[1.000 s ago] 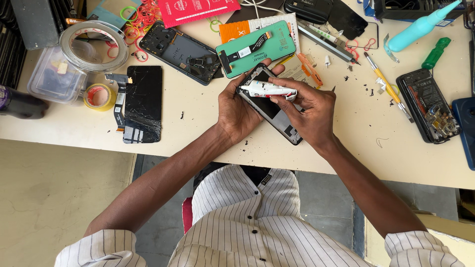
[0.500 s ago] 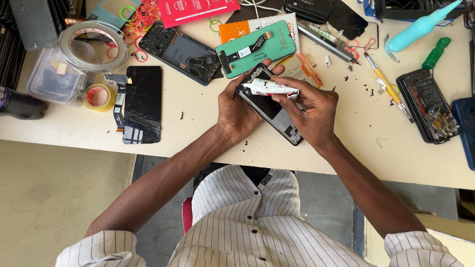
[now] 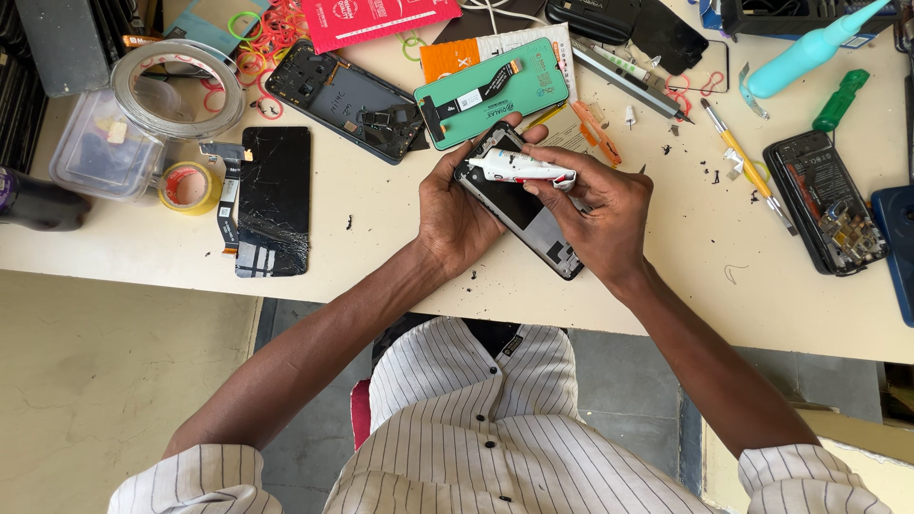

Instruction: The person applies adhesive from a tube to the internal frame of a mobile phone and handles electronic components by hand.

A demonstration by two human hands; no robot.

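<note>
White glue tube [image 3: 522, 168] pinched in right hand [image 3: 598, 211], fingers curled tight, nozzle pointing left across an opened phone frame [image 3: 522, 207]. Left hand [image 3: 457, 209] wrapped around the frame's left edge, gripping it above the cream worktable [image 3: 666, 286]. Cracked screen [image 3: 274, 200] lies well left.

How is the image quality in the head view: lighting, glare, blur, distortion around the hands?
Head view: even, soft light with only faint shadows under the left hand and right hand. Both hands, the white tube and the opened phone are sharp, without motion blur. Mild glare shows on the tape roll. The table edges bow slightly, a wide-angle effect.
</note>
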